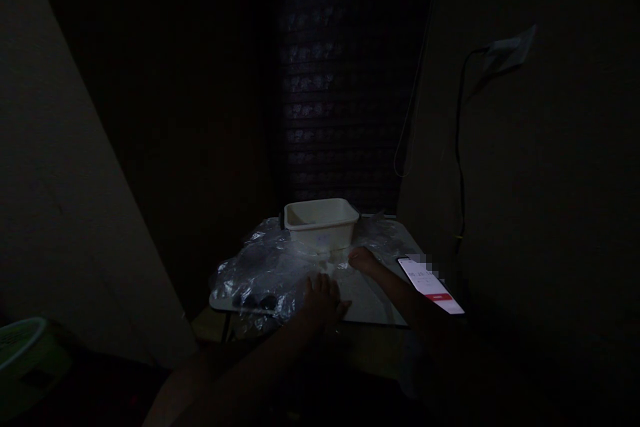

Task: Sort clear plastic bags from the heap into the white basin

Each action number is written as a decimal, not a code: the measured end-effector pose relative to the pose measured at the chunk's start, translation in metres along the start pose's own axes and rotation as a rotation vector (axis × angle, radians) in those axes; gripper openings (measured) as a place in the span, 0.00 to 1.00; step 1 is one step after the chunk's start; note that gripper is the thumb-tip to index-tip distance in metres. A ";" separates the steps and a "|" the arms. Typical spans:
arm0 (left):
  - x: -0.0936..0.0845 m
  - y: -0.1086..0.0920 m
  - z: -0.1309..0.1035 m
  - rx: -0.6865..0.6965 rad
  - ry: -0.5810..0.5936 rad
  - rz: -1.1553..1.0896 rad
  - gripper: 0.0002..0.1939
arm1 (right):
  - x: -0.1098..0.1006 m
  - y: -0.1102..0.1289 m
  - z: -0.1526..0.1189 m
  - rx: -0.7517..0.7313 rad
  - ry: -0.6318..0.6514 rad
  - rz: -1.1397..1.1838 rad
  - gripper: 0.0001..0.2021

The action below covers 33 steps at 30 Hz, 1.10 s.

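Green basket is sitting at eight o'clock, its contents too dark to tell; clear plastic is sprawling over the table from ten round to seven o'clock, sagging past the near edge, so its own weight could drag it off; left hand is resting at six o'clock on or beside the plastic, fingers loosely spread, apparently gripping nothing; white tub is standing at twelve o'clock, contents unclear in the gloom; if plastic is running underneath, a tug could shift it; right hand is curling just off the tub's five o'clock corner, grip impossible to tell; lit phone is lying at four o'clock, where the right forearm could knock it.
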State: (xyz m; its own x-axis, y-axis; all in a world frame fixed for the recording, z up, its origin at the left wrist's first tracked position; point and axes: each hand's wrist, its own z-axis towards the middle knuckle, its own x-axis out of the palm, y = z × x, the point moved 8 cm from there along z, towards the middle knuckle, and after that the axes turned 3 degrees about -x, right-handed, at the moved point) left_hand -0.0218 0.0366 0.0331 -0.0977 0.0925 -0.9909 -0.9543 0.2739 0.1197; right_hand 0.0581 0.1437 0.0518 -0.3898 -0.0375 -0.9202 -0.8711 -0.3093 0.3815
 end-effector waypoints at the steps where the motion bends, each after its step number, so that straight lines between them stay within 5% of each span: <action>1: 0.000 0.001 0.001 -0.016 0.006 0.008 0.32 | 0.000 -0.001 -0.001 0.014 0.010 -0.015 0.10; 14: 0.005 0.001 0.007 -0.020 -0.040 0.034 0.32 | 0.006 -0.015 -0.010 0.122 0.066 -0.107 0.11; 24: -0.021 0.003 0.010 0.034 -0.067 0.012 0.20 | 0.010 -0.024 -0.011 0.077 0.048 -0.097 0.12; 33: 0.011 0.006 0.008 0.014 -0.015 -0.009 0.29 | 0.010 -0.030 -0.014 0.033 0.040 -0.055 0.13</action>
State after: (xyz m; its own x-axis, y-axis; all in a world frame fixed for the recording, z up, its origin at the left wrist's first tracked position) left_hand -0.0267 0.0474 0.0231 -0.0844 0.1043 -0.9910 -0.9512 0.2878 0.1113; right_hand 0.0844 0.1397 0.0304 -0.3297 -0.0590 -0.9422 -0.9004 -0.2805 0.3326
